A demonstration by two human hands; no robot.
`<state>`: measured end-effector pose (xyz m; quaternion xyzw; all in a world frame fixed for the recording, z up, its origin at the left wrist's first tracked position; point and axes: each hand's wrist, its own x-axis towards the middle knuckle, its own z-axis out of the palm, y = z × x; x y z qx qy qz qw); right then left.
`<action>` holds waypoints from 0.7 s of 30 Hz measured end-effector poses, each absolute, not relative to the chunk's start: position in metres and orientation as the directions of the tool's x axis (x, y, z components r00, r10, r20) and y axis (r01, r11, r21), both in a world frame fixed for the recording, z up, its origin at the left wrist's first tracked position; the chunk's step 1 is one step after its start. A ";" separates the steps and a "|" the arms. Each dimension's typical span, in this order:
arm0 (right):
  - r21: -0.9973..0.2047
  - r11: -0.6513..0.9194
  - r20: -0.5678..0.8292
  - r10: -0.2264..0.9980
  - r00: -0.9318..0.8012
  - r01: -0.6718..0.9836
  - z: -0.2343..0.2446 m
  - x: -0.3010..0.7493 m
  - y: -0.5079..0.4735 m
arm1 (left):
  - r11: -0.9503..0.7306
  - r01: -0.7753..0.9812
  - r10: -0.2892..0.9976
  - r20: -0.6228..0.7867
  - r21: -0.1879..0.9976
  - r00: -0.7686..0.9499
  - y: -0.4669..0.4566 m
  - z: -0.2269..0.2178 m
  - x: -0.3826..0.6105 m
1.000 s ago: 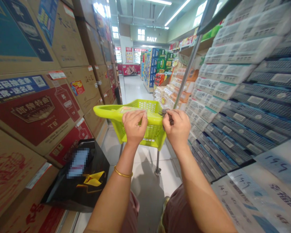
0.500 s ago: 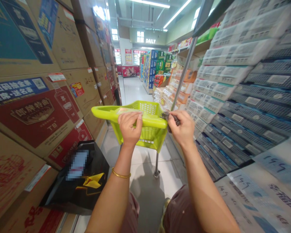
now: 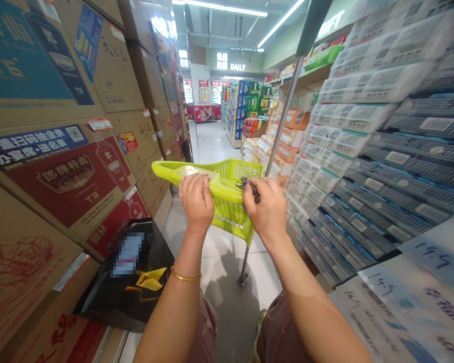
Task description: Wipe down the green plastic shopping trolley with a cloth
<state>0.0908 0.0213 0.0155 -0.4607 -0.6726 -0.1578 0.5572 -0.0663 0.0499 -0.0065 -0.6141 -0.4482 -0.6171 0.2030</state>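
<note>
A lime-green shopping cart (image 3: 230, 220) with a perforated basket stands in front of me, angled across the aisle. The fingers of my left hand (image 3: 196, 199) are curled over its near rim, beside a clear panel. At the rim's right corner my right hand (image 3: 267, 204) is closed on a small dark, crumpled-looking thing (image 3: 244, 182); its kind cannot be made out. My palm hides most of it, and whether these fingers also grip the rim does not show. Behind that hand a grey metal pole (image 3: 283, 118) slants up. The basket's inside is mostly hidden.
Stacked cartons (image 3: 66, 174) wall the left side, with a black bag (image 3: 136, 282) lying low before them. On the right rise piles of wrapped packs (image 3: 363, 121) with price marks. The tiled aisle floor (image 3: 212, 143) runs ahead towards more shelves.
The cart has swung round, its right corner coming nearer and leftward. My right hand has moved left and slightly down with the dark thing. My left hand stays on the rim, shifted slightly left.
</note>
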 end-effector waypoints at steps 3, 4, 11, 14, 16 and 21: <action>-0.290 0.544 0.903 0.428 0.037 0.787 0.016 0.082 0.019 | -0.578 0.770 0.353 0.934 0.270 -0.062 0.040 -0.003 -0.054; -0.295 0.558 0.905 0.425 0.039 0.775 0.015 0.079 0.018 | -0.614 0.746 0.377 0.926 0.257 -0.009 0.037 -0.003 -0.048; -0.313 0.653 0.919 0.391 0.047 0.690 0.002 0.069 0.021 | -0.643 0.717 0.406 0.914 0.271 0.018 0.029 -0.003 -0.030; -0.272 0.680 0.931 0.366 0.007 0.681 -0.002 0.076 0.028 | -0.629 0.746 0.420 0.903 0.219 0.089 0.032 -0.002 -0.034; -0.231 0.689 0.945 0.327 -0.010 0.687 -0.003 0.081 0.031 | -0.620 0.758 0.439 0.890 0.204 0.119 0.034 -0.001 -0.036; -0.154 0.693 0.966 0.257 -0.042 0.704 -0.004 0.091 0.036 | -0.597 0.788 0.439 0.884 0.153 0.161 0.037 -0.001 -0.034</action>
